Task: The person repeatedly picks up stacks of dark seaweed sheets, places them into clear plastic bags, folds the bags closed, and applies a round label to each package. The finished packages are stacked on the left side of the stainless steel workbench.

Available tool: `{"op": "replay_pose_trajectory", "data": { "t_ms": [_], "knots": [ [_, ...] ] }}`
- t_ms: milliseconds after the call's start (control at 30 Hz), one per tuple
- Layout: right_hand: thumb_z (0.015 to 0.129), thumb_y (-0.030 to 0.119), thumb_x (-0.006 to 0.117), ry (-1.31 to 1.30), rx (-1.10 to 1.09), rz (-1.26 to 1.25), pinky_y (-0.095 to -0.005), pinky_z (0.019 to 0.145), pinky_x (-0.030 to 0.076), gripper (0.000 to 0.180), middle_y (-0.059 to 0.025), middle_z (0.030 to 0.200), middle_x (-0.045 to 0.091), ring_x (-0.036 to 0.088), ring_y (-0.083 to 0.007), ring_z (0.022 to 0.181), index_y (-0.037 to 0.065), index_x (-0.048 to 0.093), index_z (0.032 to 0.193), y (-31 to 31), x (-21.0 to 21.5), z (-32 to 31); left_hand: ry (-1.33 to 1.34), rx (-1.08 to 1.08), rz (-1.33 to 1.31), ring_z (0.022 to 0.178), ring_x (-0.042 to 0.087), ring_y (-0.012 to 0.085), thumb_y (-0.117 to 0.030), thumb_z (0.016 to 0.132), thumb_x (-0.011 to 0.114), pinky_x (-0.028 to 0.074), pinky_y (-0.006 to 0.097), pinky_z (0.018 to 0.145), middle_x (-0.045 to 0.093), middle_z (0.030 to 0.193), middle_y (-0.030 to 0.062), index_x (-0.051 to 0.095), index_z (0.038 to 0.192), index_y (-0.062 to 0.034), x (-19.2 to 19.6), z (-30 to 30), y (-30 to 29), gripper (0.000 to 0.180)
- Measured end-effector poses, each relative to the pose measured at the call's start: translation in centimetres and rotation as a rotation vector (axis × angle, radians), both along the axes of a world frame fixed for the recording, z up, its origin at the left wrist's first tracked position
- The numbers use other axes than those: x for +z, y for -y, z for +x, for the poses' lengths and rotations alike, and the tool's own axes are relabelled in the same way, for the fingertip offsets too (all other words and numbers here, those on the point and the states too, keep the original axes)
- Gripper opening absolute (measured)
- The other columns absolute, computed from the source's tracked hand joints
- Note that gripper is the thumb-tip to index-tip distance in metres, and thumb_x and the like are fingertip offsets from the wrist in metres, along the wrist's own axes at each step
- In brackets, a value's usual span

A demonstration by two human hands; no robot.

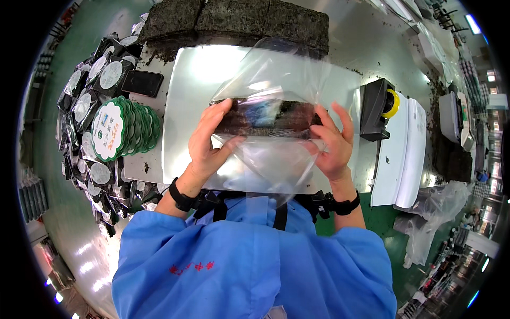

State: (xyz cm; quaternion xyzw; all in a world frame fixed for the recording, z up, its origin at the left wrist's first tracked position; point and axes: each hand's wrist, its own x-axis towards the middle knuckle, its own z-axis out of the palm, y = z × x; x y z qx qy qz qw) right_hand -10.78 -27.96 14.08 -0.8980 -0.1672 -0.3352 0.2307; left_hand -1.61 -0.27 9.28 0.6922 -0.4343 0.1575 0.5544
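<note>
A long dark block of what looks like pressed dried seaweed (244, 118) lies crosswise in front of me, inside a loose sheet of clear plastic film (276, 159). The film spreads past the block on its far and near sides. My left hand (208, 139) grips the block's left end, fingers on the far edge and thumb on the near edge. At the right end, my right hand (333, 146) holds block and film, with some fingers raised. Beneath is a smooth white board (186, 117).
Large dark slabs (234, 24) stand at the back. On the left are a stack of green-edged round labels (109, 130), a black phone (142, 83) and a heap of black packets with round white stickers (82, 106). A tape dispenser (376, 109) and white sheets (398, 159) lie right.
</note>
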Motion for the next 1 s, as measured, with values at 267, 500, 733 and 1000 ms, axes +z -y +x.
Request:
{"op": "replay_pose_trajectory", "data": {
  "t_ms": [267, 500, 733, 1000],
  "knots": [
    [0.072, 0.003, 0.075, -0.005, 0.026, 0.437, -0.0417, 0.091, 0.049, 0.032, -0.0145, 0.117, 0.065, 0.060, -0.0349, 0.109, 0.004, 0.064, 0.102, -2.5, -0.5, 0.1, 0.109, 0.034, -0.036, 0.131, 0.046, 0.0411, 0.001, 0.072, 0.081, 0.035, 0.051, 0.111, 0.036, 0.148, 0.0270, 0.030, 0.145, -0.0074, 0.0, -0.5, 0.4, 0.089],
    [0.067, 0.002, 0.070, -0.201, 0.119, 0.122, -0.0414, 0.091, 0.046, 0.021, -0.0035, 0.107, 0.067, 0.059, -0.0274, 0.100, 0.011, 0.072, 0.086, -1.4, 3.3, 0.5, 0.145, -0.025, 0.214, 0.107, 0.065, 0.0335, -0.005, 0.067, 0.082, 0.051, 0.040, 0.091, 0.070, 0.113, 0.0118, 0.051, 0.124, -0.0045, 4.6, -0.4, 0.1, 0.065],
    [0.074, 0.012, 0.073, -0.298, 0.172, 0.051, -0.0461, 0.107, 0.032, 0.023, -0.0150, 0.141, 0.045, 0.042, -0.0349, 0.127, 0.020, 0.079, 0.095, -1.6, 6.3, 0.4, 0.024, -0.141, 0.240, 0.096, 0.068, 0.0323, -0.003, 0.067, 0.077, 0.055, 0.038, 0.081, 0.072, 0.101, 0.0053, 0.057, 0.119, -0.0039, 7.3, -0.6, 2.9, 0.056],
    [0.076, 0.009, 0.076, -0.357, 0.289, 0.349, -0.0379, 0.088, 0.050, 0.028, -0.0216, 0.144, 0.042, 0.050, -0.0310, 0.122, 0.007, 0.074, 0.104, 0.2, 11.4, 2.9, -0.072, -0.233, 0.278, 0.095, 0.068, 0.0286, -0.006, 0.076, 0.072, 0.055, 0.036, 0.081, 0.072, 0.101, 0.0055, 0.071, 0.102, -0.0073, 8.0, -0.1, 2.7, 0.026]
  ]
}}
